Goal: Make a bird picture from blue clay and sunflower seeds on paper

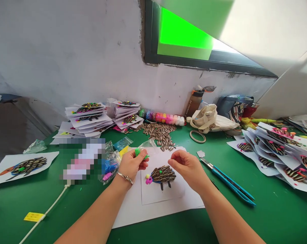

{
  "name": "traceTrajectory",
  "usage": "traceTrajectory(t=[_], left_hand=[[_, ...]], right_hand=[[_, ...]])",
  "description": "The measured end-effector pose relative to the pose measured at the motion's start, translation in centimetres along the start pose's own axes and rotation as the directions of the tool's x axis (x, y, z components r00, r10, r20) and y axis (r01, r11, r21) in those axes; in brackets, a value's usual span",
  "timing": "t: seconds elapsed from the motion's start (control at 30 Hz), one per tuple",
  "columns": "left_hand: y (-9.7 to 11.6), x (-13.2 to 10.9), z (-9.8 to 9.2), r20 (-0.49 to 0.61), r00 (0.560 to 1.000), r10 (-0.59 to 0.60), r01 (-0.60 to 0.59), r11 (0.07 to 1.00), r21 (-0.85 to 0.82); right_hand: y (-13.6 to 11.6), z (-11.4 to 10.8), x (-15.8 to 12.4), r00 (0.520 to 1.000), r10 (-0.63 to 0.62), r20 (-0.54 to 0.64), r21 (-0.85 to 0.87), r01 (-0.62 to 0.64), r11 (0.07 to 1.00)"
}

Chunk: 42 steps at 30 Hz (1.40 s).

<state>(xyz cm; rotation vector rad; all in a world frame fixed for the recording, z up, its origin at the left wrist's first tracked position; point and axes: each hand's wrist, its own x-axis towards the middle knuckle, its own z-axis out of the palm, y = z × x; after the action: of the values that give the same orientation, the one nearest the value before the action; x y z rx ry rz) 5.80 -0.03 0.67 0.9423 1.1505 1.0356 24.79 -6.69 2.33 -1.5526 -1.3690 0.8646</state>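
Closed around a lump of green modelling clay (137,152), my left hand (132,162) hovers over the left edge of a paper sheet. My right hand (185,166) is raised on the other side, thumb and fingertips pinched together; whatever sits between them is too small or hidden to make out. Between and below the hands lies a card (153,197) bearing a hedgehog picture (163,174) made of striped sunflower seeds, with a pink clay face, a yellow ball and a green dot. A larger white sheet (128,216) is underneath it.
Loose sunflower seeds (158,132) are heaped behind the card. A blue utility knife (232,184) lies right of my right hand. Stacked seed pictures (88,117) stand back left, more (282,156) at right. Clay tubs (166,118), a bottle (194,103) and bags (205,118) line the wall.
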Motion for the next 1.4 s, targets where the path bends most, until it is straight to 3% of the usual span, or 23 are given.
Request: traceTrajectory(t=[0.2,0.4,0.7,0.83,0.97,1.1,1.4], left_hand=[[-0.2,0.0,0.0,0.01,1.0,-0.01,0.01,1.0,0.005],[-0.1,-0.1,0.0,0.014,1.0,-0.009,0.009,1.0,0.007],[-0.1,0.1,0.0,0.004,1.0,-0.01,0.01,1.0,0.021],[-0.1,0.5,-0.2,-0.001,1.0,-0.012,0.012,1.0,0.025],[-0.2,0.7,-0.1,0.007,1.0,-0.018,0.018,1.0,0.017],[-0.4,0.7,0.0,0.012,1.0,-0.017,0.017,1.0,0.009],[-0.8,0.8,0.0,0.023,1.0,-0.017,0.016,0.999,0.034]], right_hand=[[0.9,0.3,0.2,0.999,0.011,0.04,0.038,-0.012,0.999],[0.0,0.2,-0.2,0.998,0.033,0.054,-0.07,-0.029,0.997],[0.8,0.4,0.5,0.999,0.013,0.038,0.028,-0.014,1.0],[0.9,-0.4,0.7,1.0,0.015,0.019,-0.108,-0.013,0.994],[2.0,-1.5,-0.1,0.999,-0.008,-0.037,-0.178,0.001,0.984],[3.5,-1.3,-1.0,0.996,0.072,-0.061,-0.135,-0.08,0.988],[4.6,0.0,-1.1,0.998,-0.067,-0.002,-0.255,0.064,0.965]])
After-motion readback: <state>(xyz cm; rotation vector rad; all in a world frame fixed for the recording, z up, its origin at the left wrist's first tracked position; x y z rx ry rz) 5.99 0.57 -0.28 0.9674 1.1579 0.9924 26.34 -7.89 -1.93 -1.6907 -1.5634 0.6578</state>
